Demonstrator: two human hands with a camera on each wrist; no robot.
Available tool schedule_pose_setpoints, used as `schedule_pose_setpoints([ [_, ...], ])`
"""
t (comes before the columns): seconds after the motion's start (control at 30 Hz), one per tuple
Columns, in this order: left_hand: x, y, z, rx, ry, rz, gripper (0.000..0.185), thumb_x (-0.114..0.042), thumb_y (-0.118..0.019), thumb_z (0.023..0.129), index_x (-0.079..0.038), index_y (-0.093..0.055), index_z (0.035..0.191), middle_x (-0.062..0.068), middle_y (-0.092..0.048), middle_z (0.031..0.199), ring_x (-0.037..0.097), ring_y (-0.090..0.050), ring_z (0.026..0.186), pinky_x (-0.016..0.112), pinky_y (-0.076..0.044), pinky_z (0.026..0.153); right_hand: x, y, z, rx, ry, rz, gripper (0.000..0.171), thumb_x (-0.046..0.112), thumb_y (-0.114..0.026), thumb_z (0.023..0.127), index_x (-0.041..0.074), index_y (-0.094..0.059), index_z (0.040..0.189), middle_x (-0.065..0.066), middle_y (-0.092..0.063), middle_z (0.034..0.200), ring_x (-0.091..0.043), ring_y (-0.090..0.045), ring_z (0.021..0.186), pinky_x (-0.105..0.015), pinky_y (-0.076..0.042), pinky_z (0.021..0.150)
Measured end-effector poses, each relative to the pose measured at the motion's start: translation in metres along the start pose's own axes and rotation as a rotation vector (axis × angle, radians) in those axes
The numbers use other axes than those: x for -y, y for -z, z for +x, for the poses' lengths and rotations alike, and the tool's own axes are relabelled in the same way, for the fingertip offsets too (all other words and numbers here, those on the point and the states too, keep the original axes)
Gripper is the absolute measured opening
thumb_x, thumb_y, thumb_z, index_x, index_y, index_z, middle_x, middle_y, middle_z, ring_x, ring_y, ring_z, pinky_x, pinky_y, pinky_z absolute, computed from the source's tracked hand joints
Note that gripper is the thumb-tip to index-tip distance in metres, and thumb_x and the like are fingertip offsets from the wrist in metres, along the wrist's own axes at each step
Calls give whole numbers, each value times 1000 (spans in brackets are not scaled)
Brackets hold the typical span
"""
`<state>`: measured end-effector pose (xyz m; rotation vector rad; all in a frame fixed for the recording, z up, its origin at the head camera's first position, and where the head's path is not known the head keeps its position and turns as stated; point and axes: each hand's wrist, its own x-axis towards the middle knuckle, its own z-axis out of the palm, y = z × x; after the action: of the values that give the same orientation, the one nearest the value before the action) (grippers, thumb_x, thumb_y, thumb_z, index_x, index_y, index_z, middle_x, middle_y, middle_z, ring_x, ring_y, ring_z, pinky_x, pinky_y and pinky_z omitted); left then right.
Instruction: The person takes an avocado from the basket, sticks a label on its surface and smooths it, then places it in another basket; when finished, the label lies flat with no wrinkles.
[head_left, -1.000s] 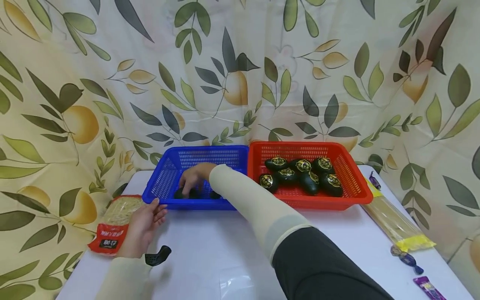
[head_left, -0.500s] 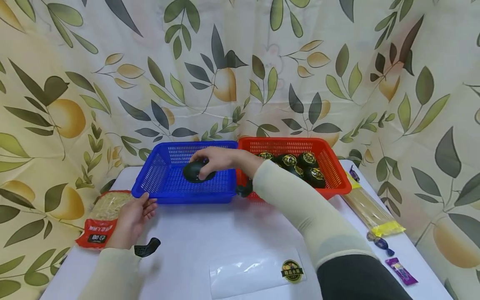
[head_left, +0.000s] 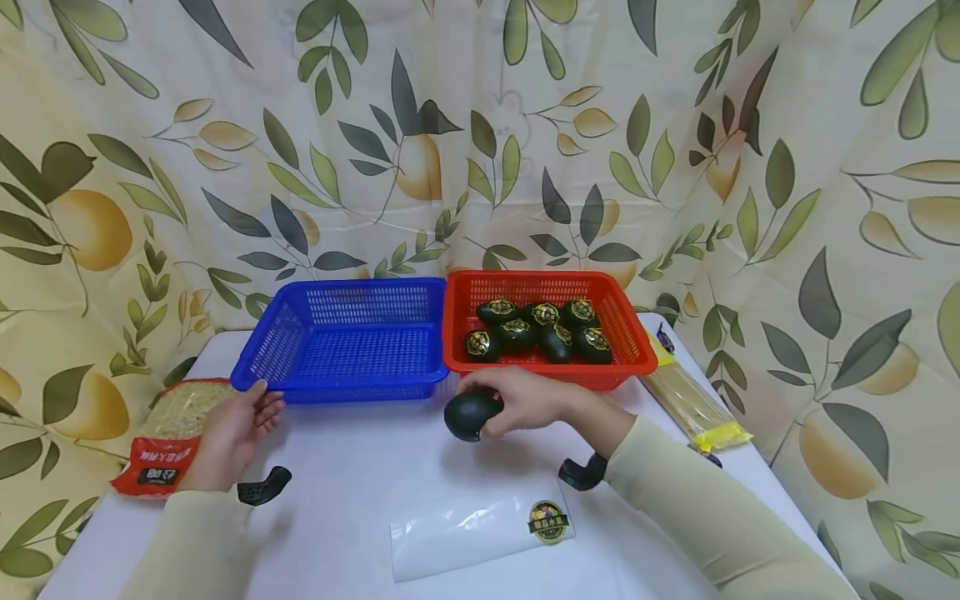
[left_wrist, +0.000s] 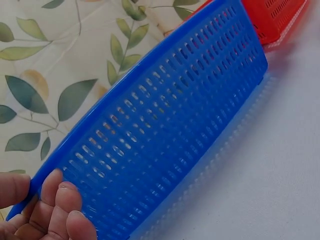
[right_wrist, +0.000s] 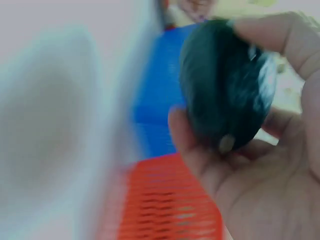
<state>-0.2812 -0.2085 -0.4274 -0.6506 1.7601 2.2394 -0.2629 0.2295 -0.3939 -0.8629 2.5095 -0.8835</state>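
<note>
My right hand [head_left: 521,402] holds a dark green avocado [head_left: 471,414] above the white tabletop, in front of the red basket [head_left: 633,367]. In the right wrist view, the fingers and thumb curl round the avocado [right_wrist: 225,85], somewhat blurred. At the blue basket's [head_left: 360,392] front left corner, my left hand [head_left: 232,433] pinches the rim. The left wrist view shows the thumb and fingertips on either side of that rim. A clear sheet [head_left: 465,533] with one black and gold round sticker [head_left: 548,522] lies nearest me. Several avocados [head_left: 517,335] bearing such stickers sit in the red basket.
Beside my left forearm lies a red and clear food packet [head_left: 161,454]. A long yellow-ended packet of noodles [head_left: 690,396] stretches along the right side. Leaf-patterned cloth [head_left: 480,125] hangs behind both baskets, which stand side by side.
My right hand has lifted the avocado out of the blue basket and brought it right and toward me. The left hand stays at the blue rim. The view has swung right.
</note>
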Motion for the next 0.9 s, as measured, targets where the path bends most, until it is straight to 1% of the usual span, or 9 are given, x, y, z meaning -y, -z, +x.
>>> schedule_pose_setpoints([
  [0.2,-3,-3,0,-11,-11,-7,24,-36,-47,110,-17,-51,124,-10,-71,89,7,-66,89,23,-57,82,-28,-33,-9,-65,-104,-60,58,22,-84,82,20,-62,136,1,-64,133,-23,-56,123,-46,-52,104],
  [0.3,-1,-4,0,-24,-15,-12,24,-36,-48,110,-16,-52,123,-10,-71,87,7,-67,87,23,-58,79,-35,-41,-11,-62,-124,-67,63,21,-84,83,15,-60,141,-3,-63,138,-25,-55,126,-51,-50,108],
  [0.4,1,-5,0,-43,-19,-1,26,-37,-49,109,-16,-53,124,-10,-71,88,7,-67,89,23,-58,82,-39,-46,-13,-49,-138,-79,65,20,-83,83,15,-59,144,-3,-62,141,-25,-55,127,-51,-48,110],
  [0.5,6,-5,1,-96,-33,69,31,-43,-49,108,-17,-54,125,-11,-69,92,8,-63,93,21,-57,83,-38,-48,-15,-39,-131,-96,68,22,-83,84,16,-56,147,-2,-60,143,-25,-55,129,-51,-47,111],
  [0.57,12,-7,1,-146,-66,154,41,-49,-46,108,-15,-53,130,-11,-67,93,9,-61,92,21,-56,81,-37,-49,-17,-36,-126,-100,72,24,-84,85,17,-53,150,-2,-59,146,-26,-54,132,-52,-47,112],
  [0.67,28,-18,-1,-193,-164,281,58,-54,-43,108,-5,-51,137,-10,-67,89,7,-61,82,21,-57,71,-35,-48,-22,-48,-129,-108,77,27,-85,86,19,-50,153,-1,-56,150,-26,-51,138,-54,-44,114],
  [0.73,42,-33,-8,-173,-275,398,58,-49,-47,108,3,-53,135,-7,-69,86,5,-61,74,21,-55,65,-34,-45,-26,-63,-137,-99,77,27,-85,86,21,-49,154,0,-55,151,-25,-49,140,-54,-44,115],
  [0.83,65,-70,-27,-49,-478,629,41,-33,-61,106,3,-63,124,0,-74,88,3,-62,72,22,-53,65,-32,-41,-32,-88,-124,-104,76,26,-84,86,21,-49,154,0,-54,152,-25,-49,141,-53,-43,116],
  [0.9,80,-101,-48,103,-601,792,28,-25,-69,101,-1,-69,115,3,-75,91,6,-64,77,24,-54,69,-31,-38,-34,-101,-103,-122,74,25,-83,87,20,-50,153,-2,-54,153,-25,-49,142,-51,-42,117],
])
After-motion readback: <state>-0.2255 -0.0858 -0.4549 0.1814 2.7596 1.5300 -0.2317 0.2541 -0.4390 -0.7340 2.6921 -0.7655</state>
